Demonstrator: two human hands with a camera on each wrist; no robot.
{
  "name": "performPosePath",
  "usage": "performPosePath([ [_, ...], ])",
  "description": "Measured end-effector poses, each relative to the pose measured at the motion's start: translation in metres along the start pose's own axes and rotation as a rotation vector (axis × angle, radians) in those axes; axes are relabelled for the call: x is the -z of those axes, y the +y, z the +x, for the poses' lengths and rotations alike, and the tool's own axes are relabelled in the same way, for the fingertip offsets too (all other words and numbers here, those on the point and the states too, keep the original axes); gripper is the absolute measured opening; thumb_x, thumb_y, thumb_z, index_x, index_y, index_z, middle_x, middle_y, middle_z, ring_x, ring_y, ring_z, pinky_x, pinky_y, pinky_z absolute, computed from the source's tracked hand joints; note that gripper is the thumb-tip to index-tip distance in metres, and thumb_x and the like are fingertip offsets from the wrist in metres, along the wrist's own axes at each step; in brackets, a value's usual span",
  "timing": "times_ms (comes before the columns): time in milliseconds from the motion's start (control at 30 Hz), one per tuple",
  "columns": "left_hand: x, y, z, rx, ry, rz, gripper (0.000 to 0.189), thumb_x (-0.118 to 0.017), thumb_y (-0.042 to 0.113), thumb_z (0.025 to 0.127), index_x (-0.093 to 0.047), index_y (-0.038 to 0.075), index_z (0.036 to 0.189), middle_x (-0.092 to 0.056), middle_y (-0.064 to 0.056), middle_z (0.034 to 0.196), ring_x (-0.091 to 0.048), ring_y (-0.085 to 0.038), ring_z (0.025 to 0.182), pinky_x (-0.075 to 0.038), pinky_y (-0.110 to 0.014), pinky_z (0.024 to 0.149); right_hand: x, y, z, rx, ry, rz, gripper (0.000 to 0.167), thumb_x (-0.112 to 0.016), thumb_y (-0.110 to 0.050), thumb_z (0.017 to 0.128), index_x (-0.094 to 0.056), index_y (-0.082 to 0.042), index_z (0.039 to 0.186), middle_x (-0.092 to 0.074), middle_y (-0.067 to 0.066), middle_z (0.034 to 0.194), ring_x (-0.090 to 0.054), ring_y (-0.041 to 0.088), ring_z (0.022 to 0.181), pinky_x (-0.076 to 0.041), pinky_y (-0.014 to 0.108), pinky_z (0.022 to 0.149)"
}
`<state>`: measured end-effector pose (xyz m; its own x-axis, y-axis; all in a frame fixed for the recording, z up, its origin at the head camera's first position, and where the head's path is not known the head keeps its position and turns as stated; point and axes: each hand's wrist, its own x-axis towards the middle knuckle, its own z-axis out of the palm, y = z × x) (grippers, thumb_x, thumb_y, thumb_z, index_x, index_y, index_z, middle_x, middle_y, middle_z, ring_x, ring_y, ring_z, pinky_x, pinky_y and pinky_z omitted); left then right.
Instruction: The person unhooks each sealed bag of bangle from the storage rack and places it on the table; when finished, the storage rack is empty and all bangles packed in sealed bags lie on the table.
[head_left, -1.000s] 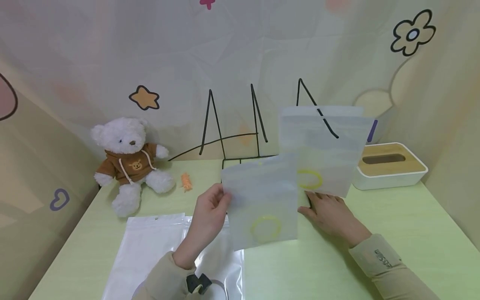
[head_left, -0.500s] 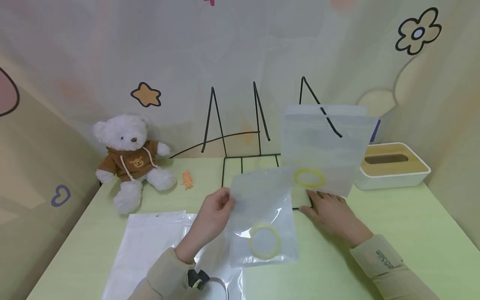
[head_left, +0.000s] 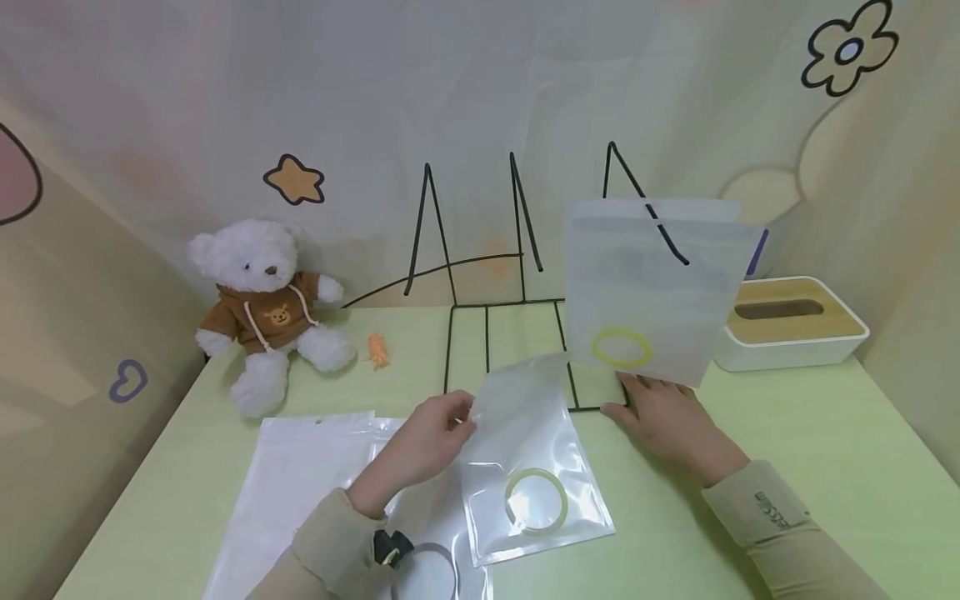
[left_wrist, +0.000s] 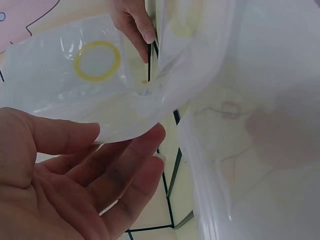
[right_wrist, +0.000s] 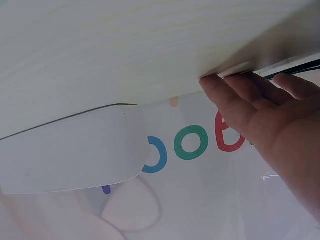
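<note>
In the head view my left hand pinches the left edge of a clear plastic zip bag between thumb and fingers. A yellow ring shows near the bag's bottom, and the bag slants down over the table. On the right, a similar bag with its own yellow ring hangs upright on a hook of the black wire rack. Below it, my right hand rests palm down with extended fingers at the rack's front right corner. The right wrist view shows these fingers at the table surface.
More plastic bags lie at the front left, one with a grey ring, partly under my left arm. A white teddy bear sits at the back left beside a small orange object. At the right stands a wood-topped tissue box.
My left hand has lowered the bag, which has gone from upright to slanting, its bottom end down toward the table. My right hand stays at the rack's corner.
</note>
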<state>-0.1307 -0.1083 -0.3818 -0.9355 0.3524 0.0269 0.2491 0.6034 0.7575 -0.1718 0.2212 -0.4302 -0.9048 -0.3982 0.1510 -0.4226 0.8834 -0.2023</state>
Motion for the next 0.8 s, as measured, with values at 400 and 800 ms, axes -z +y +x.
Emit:
performPosePath([
  [400, -0.001, -0.008, -0.003, 0.061, -0.126, -0.002, 0.01, -0.052, -0.005, 0.091, -0.059, 0.002, 0.092, -0.063, -0.007, 0.08, -0.057, -0.016, 0.065, -0.049, -0.03, 0.056, 0.0, 0.001, 0.001, 0.003, -0.004, -0.008, 0.062, -0.052, -0.042, 0.099, -0.043, 0.003, 0.142, -0.045, 0.025, 0.142, -0.039, 0.047, 0.13, -0.036, 0.063, 0.097],
  [800, 0.001, -0.015, -0.013, 0.118, -0.195, 0.049, 0.018, -0.056, -0.008, 0.087, -0.063, 0.003, 0.1, -0.063, -0.003, 0.076, -0.056, -0.016, 0.064, -0.047, -0.031, 0.058, 0.001, 0.002, 0.0, 0.012, 0.001, -0.002, 0.061, -0.053, -0.042, 0.099, -0.044, 0.001, 0.14, -0.046, 0.025, 0.14, -0.04, 0.047, 0.129, -0.036, 0.063, 0.096],
])
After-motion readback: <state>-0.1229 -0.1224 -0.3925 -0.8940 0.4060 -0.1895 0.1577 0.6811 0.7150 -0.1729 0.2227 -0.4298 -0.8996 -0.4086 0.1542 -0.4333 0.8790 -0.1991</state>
